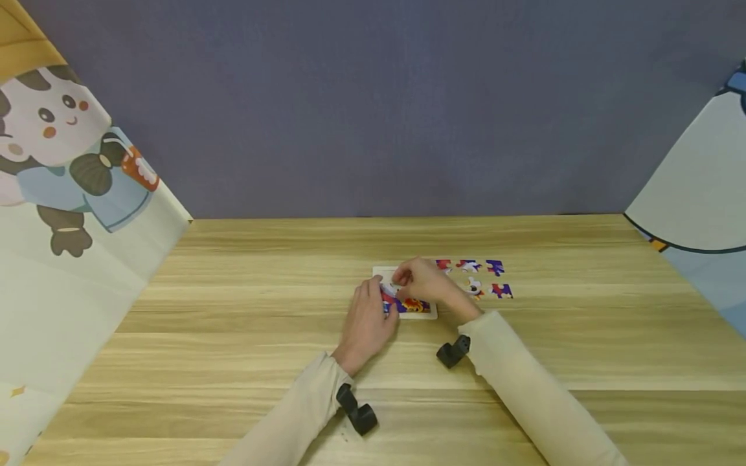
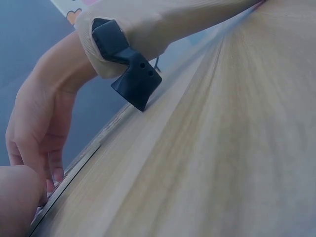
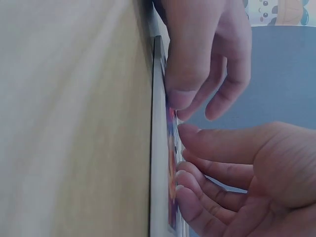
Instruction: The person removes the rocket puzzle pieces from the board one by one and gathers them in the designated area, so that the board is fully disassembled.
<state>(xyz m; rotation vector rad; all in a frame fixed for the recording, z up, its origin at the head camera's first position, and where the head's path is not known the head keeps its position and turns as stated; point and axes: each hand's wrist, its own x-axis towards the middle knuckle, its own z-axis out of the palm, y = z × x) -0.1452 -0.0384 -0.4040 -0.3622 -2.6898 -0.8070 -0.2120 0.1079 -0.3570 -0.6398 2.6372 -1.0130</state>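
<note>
A small jigsaw puzzle in a white-edged tray [image 1: 432, 316] lies on the table, with purple, red and orange picture parts in it. My left hand [image 1: 368, 317] rests along the tray's left side, its thumb near the lower edge. Over the tray's upper part, my right hand [image 1: 422, 279] bends its fingers and thumb together at a pale puzzle piece [image 1: 389, 289], which the fingers partly cover. In the right wrist view, the thumb of the left hand [image 3: 190, 64] touches the puzzle, and the fingertips of the right hand [image 3: 232, 173] meet its surface.
Several loose puzzle pieces lie right of the tray, among them a purple-and-red piece [image 1: 501, 290] and a purple piece [image 1: 495, 266]. A wood-grain table [image 1: 233, 323] runs back to a dark grey-blue panel [image 1: 373, 116]. Printed cloth [image 1: 87, 259] hangs at the left.
</note>
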